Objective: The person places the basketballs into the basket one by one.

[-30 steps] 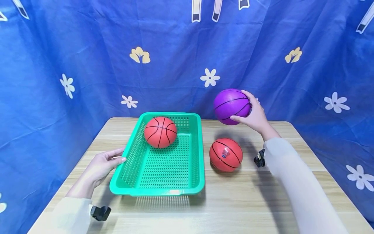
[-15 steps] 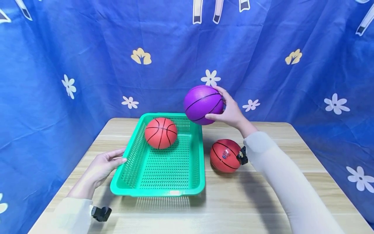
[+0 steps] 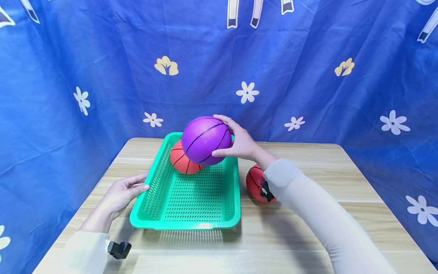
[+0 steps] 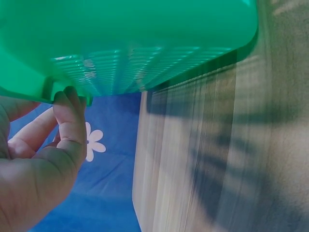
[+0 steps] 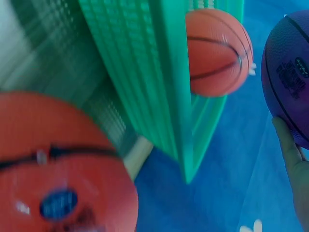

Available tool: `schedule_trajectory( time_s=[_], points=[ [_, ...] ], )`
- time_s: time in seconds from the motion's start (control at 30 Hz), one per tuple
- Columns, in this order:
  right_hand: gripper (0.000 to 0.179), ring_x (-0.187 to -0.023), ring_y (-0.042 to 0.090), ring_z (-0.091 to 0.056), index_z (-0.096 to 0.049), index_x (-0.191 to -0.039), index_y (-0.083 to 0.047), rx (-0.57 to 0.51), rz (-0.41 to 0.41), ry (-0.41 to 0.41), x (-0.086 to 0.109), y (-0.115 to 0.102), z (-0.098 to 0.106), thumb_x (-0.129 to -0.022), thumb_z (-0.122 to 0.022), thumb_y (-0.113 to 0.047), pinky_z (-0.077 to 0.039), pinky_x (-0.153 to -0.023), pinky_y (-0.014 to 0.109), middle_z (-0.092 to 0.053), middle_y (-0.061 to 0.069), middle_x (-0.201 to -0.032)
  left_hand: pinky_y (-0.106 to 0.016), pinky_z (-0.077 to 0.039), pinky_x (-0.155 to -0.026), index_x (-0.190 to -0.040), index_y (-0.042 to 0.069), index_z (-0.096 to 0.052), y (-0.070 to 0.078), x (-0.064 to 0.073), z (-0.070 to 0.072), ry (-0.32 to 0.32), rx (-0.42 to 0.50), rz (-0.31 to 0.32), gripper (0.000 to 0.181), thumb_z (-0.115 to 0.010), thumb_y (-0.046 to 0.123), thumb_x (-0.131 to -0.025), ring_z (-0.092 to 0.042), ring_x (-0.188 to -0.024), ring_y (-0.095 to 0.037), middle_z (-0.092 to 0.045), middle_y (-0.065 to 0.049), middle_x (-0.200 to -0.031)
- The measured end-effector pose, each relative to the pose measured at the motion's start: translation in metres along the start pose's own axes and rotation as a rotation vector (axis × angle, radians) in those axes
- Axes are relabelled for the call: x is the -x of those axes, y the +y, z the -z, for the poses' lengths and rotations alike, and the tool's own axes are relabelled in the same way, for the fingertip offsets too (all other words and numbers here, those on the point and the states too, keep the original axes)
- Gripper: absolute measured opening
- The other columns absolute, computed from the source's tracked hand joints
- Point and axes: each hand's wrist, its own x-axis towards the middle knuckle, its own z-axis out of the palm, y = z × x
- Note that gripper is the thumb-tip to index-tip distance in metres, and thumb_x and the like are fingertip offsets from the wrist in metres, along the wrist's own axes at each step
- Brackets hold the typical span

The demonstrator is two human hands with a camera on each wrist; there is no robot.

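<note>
A purple toy basketball (image 3: 205, 139) hangs over the back part of the green plastic basket (image 3: 237, 198), gripped from its right side by my right hand (image 3: 239, 142). The right wrist view shows the purple basketball (image 5: 289, 77) and a finger (image 5: 288, 150) against it. Inside the basket lies an orange-red basketball (image 3: 183, 161), partly covered by the purple one in the head view. My left hand (image 3: 119, 194) pinches the basket's left rim between thumb and fingers; in the left wrist view its fingers (image 4: 70, 121) curl up under the rim.
A second red basketball (image 3: 254, 182) sits on the wooden table (image 3: 318, 179) right of the basket, partly hidden by the right sleeve and its black wrist camera (image 3: 267, 191). A blue patterned curtain (image 3: 205, 49) hangs behind and at both sides.
My right hand has carried the purple basketball leftward from above the table to over the basket, and lower in the last half second. The left hand and basket have stayed put.
</note>
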Motion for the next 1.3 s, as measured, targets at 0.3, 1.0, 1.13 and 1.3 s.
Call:
schedule_trajectory(
  time_s=[0.3,1.0,1.13,1.3],
  points=[
    [0.096,-0.114,0.018,-0.051,-0.037,-0.146,-0.028,0.002,-0.026,-0.12,-0.003,-0.004,-0.038,-0.065,-0.089,-0.024,-0.052,-0.085,0.034,-0.045,-0.001,-0.136,-0.016,-0.047,-0.086,-0.142,-0.008,-0.036,-0.001,-0.001,-0.001,0.0,0.005,-0.002,0.059,-0.062,0.018,-0.095,-0.055,-0.098,0.005,-0.039,-0.028,-0.141],
    [0.095,-0.119,0.019,-0.042,-0.032,-0.145,-0.037,0.142,-0.167,-0.39,0.014,0.002,-0.11,-0.066,-0.084,-0.049,-0.051,-0.081,0.027,-0.041,0.0,-0.134,-0.017,-0.049,-0.084,-0.14,-0.011,-0.036,-0.004,-0.002,0.001,0.001,0.035,-0.001,0.059,-0.062,0.016,-0.094,-0.057,-0.096,0.003,-0.045,-0.031,-0.134],
    [0.095,-0.12,0.019,-0.04,-0.033,-0.145,-0.036,0.148,-0.174,-0.419,0.018,0.003,-0.118,-0.066,-0.084,-0.049,-0.05,-0.081,0.027,-0.041,0.001,-0.132,-0.016,-0.048,-0.085,-0.141,-0.01,-0.036,-0.004,-0.003,0.001,-0.002,0.026,0.005,0.06,-0.062,0.018,-0.094,-0.056,-0.097,0.004,-0.043,-0.031,-0.136],
    [0.095,-0.12,0.018,-0.04,-0.032,-0.144,-0.039,0.154,-0.189,-0.45,0.022,0.004,-0.126,-0.066,-0.084,-0.05,-0.05,-0.081,0.026,-0.04,0.0,-0.131,-0.018,-0.048,-0.086,-0.141,-0.01,-0.036,-0.004,-0.004,0.001,-0.001,0.032,0.009,0.06,-0.063,0.018,-0.094,-0.057,-0.097,0.002,-0.043,-0.031,-0.136]
  ],
)
